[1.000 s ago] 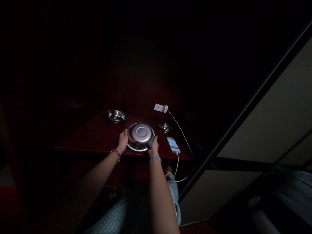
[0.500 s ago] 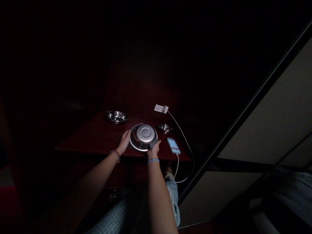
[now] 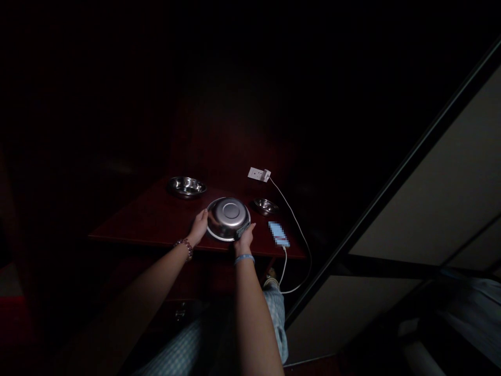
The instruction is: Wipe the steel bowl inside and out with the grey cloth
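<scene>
A shiny steel bowl [image 3: 227, 214] is upside down, its flat base facing up, at the front part of the dark red table [image 3: 156, 216]. My left hand [image 3: 199, 227] is closed on its left rim, thumb up along the edge. At the lower right rim my right hand [image 3: 245, 239] grips the same bowl. A dark patch shows on the metal by those fingers; I cannot tell whether it is a cloth or a reflection. Whether the rim touches the tabletop is also unclear.
Behind to the left stands an upright steel bowl [image 3: 187, 187], and a smaller one [image 3: 265, 207] sits to the right. A phone [image 3: 278, 234] lies near the right edge, its white cable [image 3: 298, 224] running to a wall socket [image 3: 256, 174]. A pale panel [image 3: 422, 193] slants at right.
The upside-down bowl has shifted slightly left and a little up in the view, with both hands still on it. The other bowls and the phone stay put.
</scene>
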Tool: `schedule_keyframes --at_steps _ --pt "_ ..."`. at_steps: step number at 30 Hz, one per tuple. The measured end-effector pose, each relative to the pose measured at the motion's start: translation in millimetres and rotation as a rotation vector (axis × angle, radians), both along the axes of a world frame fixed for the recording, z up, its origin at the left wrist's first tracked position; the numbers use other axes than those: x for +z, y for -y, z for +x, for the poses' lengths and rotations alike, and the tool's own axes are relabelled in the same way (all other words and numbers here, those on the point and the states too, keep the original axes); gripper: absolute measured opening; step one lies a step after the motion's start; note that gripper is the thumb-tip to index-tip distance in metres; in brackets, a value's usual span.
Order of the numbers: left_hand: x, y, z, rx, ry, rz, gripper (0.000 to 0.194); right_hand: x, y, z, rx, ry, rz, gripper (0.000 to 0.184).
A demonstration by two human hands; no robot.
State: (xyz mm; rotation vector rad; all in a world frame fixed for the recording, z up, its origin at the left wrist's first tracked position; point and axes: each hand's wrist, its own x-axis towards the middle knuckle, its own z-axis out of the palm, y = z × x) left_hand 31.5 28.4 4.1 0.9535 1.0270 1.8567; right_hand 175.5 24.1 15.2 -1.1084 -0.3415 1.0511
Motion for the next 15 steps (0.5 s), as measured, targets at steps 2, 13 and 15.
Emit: schedule_keyframes --at_steps 2,13,15 --pt "-0.2 0 0 0.009 0.002 -0.003 0.030 -0.8 -1 2 0.008 0.014 0.000 0.045" --pt "-2.5 -3 -4 0.029 0.029 -0.025 0.038 -6.0 -9 9 0.066 0.074 0.023 0.039" --pt "-3.7 -4 -4 0.039 0.028 -0.022 0.040 -7.6 -11 10 0.078 0.074 0.030 0.039"
